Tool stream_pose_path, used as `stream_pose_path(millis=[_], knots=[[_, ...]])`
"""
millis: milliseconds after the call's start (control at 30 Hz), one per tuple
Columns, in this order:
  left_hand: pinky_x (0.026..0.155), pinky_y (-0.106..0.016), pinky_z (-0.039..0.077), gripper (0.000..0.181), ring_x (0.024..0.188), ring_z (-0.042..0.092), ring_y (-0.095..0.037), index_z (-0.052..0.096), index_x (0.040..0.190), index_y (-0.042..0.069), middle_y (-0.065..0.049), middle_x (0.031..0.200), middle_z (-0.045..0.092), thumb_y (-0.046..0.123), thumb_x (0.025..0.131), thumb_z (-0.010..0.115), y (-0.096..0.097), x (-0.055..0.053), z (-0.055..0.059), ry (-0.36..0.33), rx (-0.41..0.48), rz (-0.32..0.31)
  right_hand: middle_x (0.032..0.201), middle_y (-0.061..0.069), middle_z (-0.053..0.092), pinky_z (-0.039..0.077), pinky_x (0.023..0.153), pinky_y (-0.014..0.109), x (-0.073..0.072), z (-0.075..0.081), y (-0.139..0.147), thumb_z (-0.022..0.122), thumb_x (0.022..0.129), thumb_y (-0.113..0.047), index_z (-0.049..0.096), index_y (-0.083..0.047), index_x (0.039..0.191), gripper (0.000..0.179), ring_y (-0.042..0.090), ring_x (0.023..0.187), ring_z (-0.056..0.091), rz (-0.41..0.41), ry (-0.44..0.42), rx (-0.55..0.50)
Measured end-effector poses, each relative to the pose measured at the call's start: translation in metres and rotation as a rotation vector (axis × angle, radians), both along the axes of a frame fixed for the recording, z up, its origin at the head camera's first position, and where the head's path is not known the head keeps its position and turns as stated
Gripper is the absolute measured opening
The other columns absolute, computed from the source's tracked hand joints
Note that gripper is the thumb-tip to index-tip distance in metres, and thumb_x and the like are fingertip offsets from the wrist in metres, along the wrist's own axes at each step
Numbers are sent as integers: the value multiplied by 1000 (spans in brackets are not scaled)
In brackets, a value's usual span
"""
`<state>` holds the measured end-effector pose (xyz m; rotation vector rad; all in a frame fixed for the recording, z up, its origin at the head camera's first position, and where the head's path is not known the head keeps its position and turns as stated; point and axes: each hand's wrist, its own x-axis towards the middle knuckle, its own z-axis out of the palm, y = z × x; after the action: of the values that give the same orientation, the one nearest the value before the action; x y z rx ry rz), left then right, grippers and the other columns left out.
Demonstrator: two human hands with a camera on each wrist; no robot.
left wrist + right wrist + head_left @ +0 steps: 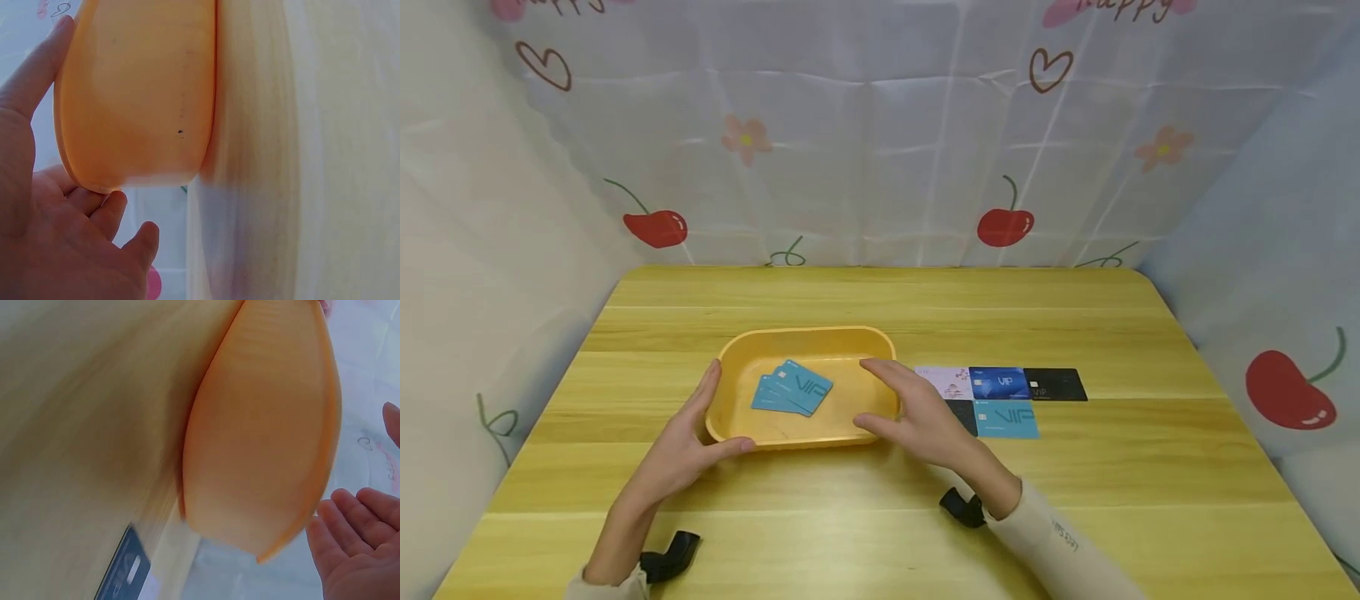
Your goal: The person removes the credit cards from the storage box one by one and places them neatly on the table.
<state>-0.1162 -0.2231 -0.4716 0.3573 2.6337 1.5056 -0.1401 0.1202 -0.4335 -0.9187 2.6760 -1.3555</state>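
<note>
A yellow plastic basin (pixel 805 331) stands on the table, with several light-blue VIP cards (pixel 801 387) fanned out on its floor. My left hand (pixel 677 454) grips the basin's left end, thumb on the front rim and fingers at the side; the left wrist view shows fingertips bent under the rim. At the right end is my right hand (pixel 921 417), thumb and fingers spread and fairly straight over the rim. In the right wrist view its fingers (pixel 350 519) lie close to the rim; whether they touch is unclear.
Right of the basin lie cards in two rows: a pale pink card (pixel 953 382), a blue card (pixel 1000 383), a black card (pixel 1056 385), a dark card (pixel 962 415) partly behind my right hand, and a light-blue card (pixel 1007 419). Printed curtains (pixel 865 167) surround the wooden table (pixel 850 517).
</note>
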Motion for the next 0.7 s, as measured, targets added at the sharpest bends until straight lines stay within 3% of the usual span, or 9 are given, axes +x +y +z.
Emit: stream_pose_path(millis=[367, 700], knots=[[116, -44, 6, 111, 149, 1, -23, 4, 159, 20, -3, 164, 1, 23, 82, 83, 1, 1, 0, 12, -18, 5, 146, 12, 48, 37, 108, 47, -13, -3, -35, 73, 91, -26, 47, -3, 146, 65, 27, 136, 42, 22, -51, 4], [113, -61, 8, 111, 149, 1, -26, 4, 160, 19, -6, 165, 1, 23, 82, 83, -1, 1, 0, 11, -22, 4, 147, 15, 46, 35, 109, 46, -27, -6, -68, 73, 91, -24, 44, 1, 147, 68, 30, 136, 42, -3, -62, 107]])
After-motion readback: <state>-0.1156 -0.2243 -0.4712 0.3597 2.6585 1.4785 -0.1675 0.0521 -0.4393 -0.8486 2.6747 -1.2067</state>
